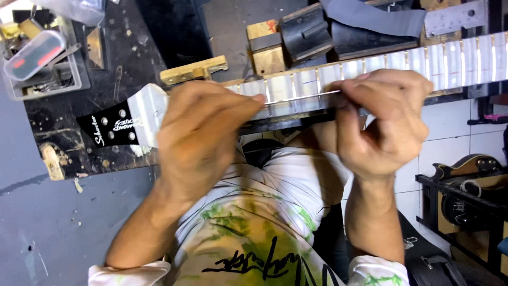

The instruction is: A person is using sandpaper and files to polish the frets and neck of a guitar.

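Observation:
A guitar neck (423, 61) with pale tape between its frets lies across a dark workbench, its black headstock (108, 127) at the left. A long thin metal bar (296, 98) rests along the near edge of the fretboard. My left hand (198, 127) pinches the bar's left end, fingers closed over it. My right hand (383, 119) grips the bar's right part in a closed fist. Both hands sit on the neck's near side, above my white and green shirt.
A grey tray (45, 63) of small tools and a clear case stands at top left. Wooden blocks (264, 45) and black clamps (307, 32) sit behind the neck. Guitars on a black rack (465, 185) stand at lower right beside a white tiled wall.

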